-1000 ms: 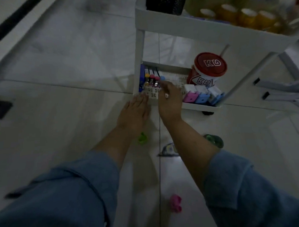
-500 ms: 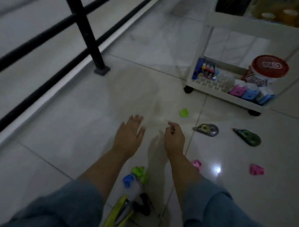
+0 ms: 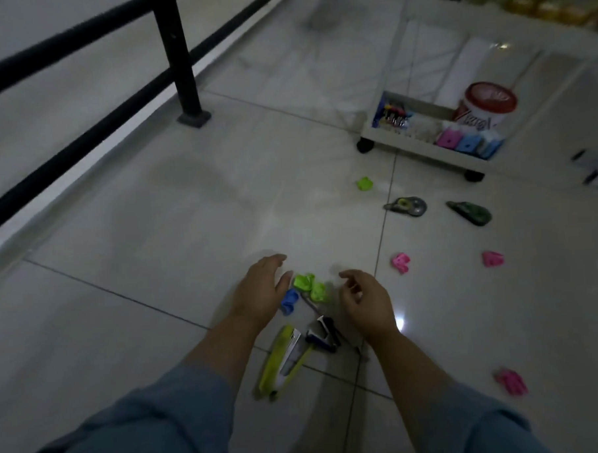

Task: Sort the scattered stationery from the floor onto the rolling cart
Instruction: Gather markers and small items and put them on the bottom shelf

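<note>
Glossy, dim tiles (image 3: 154,232) lie under both hands: left hand (image 3: 259,289) spread flat, right hand (image 3: 366,298) loosely curled and empty. Green clips (image 3: 308,285) between them could skid away if swiped.

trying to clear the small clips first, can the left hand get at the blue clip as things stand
Probably yes. The left hand is open right beside the blue clip, thumb side toward it, and nothing lies over the clip. The green clips sit close on its far side and might get nudged.
</note>
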{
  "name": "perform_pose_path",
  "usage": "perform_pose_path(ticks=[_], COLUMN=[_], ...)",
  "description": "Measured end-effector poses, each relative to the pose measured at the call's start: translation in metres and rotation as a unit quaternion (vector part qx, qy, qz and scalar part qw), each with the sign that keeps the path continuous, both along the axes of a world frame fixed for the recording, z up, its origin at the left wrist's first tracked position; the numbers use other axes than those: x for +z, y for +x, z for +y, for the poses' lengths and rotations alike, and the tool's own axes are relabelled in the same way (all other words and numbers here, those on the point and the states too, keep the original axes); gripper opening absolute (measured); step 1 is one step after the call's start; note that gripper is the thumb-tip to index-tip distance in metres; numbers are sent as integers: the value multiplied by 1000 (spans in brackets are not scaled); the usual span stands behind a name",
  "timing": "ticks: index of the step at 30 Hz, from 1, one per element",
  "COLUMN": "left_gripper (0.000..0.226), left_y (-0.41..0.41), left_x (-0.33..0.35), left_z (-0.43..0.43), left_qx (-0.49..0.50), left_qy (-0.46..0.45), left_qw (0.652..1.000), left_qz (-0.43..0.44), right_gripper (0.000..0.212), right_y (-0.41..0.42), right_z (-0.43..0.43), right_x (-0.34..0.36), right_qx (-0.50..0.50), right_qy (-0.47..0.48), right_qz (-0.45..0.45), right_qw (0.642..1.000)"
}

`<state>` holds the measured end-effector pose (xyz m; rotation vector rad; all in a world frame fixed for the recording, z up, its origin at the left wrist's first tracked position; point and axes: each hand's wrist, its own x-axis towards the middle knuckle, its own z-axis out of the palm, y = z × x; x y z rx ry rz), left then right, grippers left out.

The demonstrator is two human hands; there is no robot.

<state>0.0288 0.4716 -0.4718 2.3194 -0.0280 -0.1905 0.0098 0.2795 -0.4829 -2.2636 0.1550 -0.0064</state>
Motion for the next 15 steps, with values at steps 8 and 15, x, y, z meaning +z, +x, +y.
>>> perform_pose_path(ticks=[8,15], left_gripper=[40,41], left_y=[-23,-27], left_x=[-10,-4], left_z=[6,22], left_qx=[-35,-24], left_qy=[10,29], left_qw=[999,999], left_qz=[11,7], right_gripper=[15,13], right_y=[-34,9], right_z=[0,28], right_x=[-6,-9], right_qx=[8,43], right_qy=[-94,-111], right_qz=[50,187], right_qw=[994,975])
